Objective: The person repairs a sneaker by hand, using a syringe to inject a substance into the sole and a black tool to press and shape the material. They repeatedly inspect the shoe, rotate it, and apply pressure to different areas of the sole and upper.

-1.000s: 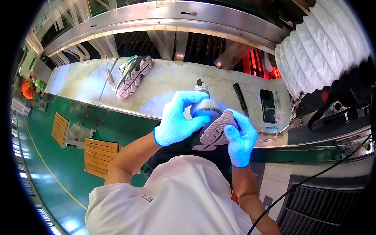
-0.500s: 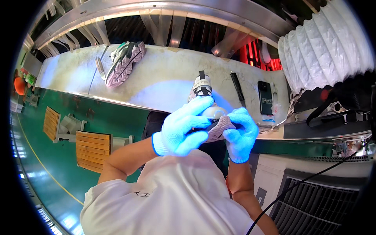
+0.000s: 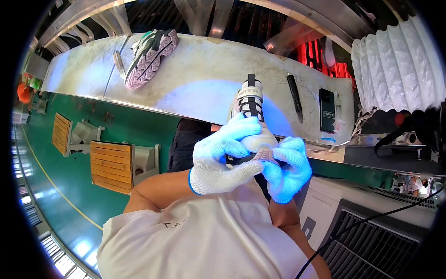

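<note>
at the near edge of the worktable (image 3: 211,67), before the person's chest, the shoe upper (image 3: 253,111) points its toe toward the wearer, with the pink sole (image 3: 265,155) at that toe. the gloved left hand (image 3: 226,154) is half curled, fingers over the upper's side, thumb stretched to the sole's tip; the gloved right hand (image 3: 288,169) is bent nearly closed, pinching the sole's other side. the main risk seems to be a crooked toe — both gloves hide much of the join, so uneven thumb pressure could push the sole's tip off to one side unnoticed. the thick knit might also slip or snag at the edge, and the heel end, gripped by neither hand as far as shows, could swing.

compared with half a second ago, less tread shows, the left thumb reaches farther across toward the right — and the left glove looks whiter, less blue.
</note>
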The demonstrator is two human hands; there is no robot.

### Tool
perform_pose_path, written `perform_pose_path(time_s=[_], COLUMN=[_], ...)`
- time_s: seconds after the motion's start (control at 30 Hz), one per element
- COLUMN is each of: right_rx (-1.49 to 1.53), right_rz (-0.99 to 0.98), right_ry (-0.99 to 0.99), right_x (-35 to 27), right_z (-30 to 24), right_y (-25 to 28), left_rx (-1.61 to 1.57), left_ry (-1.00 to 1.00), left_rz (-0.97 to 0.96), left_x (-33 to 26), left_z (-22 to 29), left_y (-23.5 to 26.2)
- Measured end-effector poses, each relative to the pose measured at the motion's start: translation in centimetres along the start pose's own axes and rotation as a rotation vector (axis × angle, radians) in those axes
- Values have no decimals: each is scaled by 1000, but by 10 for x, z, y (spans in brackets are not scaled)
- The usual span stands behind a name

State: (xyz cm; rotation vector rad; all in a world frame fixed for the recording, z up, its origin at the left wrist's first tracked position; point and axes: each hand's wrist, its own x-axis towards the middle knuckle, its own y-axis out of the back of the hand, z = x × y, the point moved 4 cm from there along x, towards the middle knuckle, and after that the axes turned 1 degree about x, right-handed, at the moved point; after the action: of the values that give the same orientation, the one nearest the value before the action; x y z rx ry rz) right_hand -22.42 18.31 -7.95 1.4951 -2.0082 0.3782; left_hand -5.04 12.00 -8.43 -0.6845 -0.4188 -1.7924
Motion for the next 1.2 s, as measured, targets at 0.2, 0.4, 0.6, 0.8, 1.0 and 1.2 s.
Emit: perform_pose_path(time_s=[0.2, 0.4, 0.6, 0.8, 1.0, 1.2], right_rx=[-15, -6, 72, 59, -19, -36], right_rz=[15, -3, 197, 190, 43, -28], right_ry=[41, -31, -343, -351, -147, -113], right_x=[-1, 0, -18, -5, 9, -5], right_z=[4, 1, 4, -13, -19, -16], right_y=[0, 2, -5, -20, -31, -42], left_rx=[-45, 45, -116, 17, -252, -230], left_ry=[-13, 1, 225, 152, 403, 482], left_rz=[13, -41, 16, -507, -463, -396], left_x=[-2, 3, -4, 23, 11, 14], left_z=[-7, -1, -3, -14, -28, -16], left_y=[-4, -3, 4, 34, 40, 40])
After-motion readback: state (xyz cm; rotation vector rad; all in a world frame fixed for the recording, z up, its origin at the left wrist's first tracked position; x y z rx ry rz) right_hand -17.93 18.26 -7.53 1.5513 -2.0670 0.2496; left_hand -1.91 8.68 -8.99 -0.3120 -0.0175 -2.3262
